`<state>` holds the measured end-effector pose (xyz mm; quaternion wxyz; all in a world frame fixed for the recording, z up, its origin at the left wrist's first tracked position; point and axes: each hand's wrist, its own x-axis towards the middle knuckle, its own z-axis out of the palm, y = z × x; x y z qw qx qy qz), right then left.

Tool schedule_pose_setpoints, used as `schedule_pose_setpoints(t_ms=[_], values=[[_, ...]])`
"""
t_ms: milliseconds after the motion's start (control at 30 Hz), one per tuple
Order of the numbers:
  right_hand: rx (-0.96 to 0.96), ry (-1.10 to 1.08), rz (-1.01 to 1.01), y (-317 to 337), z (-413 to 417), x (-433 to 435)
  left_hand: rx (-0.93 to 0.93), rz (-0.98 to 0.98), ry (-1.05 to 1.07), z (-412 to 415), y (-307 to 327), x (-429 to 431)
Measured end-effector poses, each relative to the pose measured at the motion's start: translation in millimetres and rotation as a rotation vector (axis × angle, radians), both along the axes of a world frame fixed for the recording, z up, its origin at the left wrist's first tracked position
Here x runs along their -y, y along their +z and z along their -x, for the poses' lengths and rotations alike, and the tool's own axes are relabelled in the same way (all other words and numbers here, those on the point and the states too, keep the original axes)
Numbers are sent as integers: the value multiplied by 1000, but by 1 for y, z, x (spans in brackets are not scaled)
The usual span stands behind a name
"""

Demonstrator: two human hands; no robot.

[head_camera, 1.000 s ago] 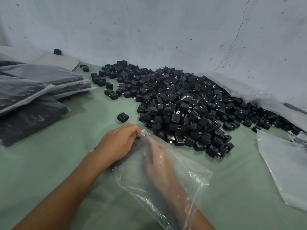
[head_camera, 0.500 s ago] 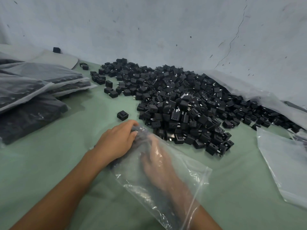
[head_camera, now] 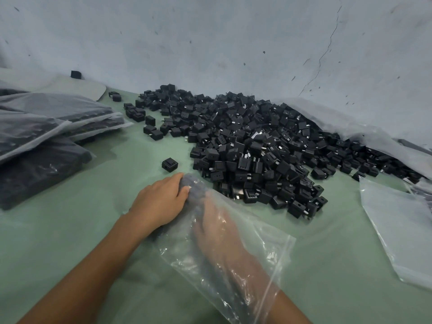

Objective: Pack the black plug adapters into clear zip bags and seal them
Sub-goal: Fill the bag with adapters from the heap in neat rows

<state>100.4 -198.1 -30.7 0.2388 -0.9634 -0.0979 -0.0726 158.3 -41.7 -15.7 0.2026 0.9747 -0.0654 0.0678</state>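
Worktop: we've got a pale green worktop (head_camera: 70,230) running up to a grey wall.
Pile: big heap of small black cube plug adapters (head_camera: 257,146) at the back centre, one stray black adapter (head_camera: 170,164) just left of it.
Side stuff: filled cloudy plastic bags (head_camera: 46,127) stacked far left, flat clear bag (head_camera: 397,230) on the right.
Bag: our clear plastic zip bag (head_camera: 268,251) lies front centre, near the heap.
Left hand (head_camera: 161,202): grip pinches the bag's far end.
Right hand (head_camera: 217,232): inside the bag, too blurry to tell its grip.
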Motion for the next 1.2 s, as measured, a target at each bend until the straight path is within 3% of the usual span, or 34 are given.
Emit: schedule_pose_setpoints(t_ms=[200,400,633,733,833,1000,1133,1200], values=[[35,-11,40,-4,-4,-4,176,-171,79,7,2,7],[138,14,27,-6,-4,-3,163,-100,79,4,2,6],[100,-35,31,0,0,-7,179,-85,85,2,-4,6],[224,-41,39,-4,-11,-7,175,-72,75,0,-5,6],[-39,64,-79,3,-11,-7,174,-51,80,0,-6,7],[87,133,-160,2,2,13,153,-38,82,0,-6,7],[36,224,-279,12,6,23,107,-40,82,1,-3,9],[60,231,-178,12,6,33,97,-44,57,1,-2,14]])
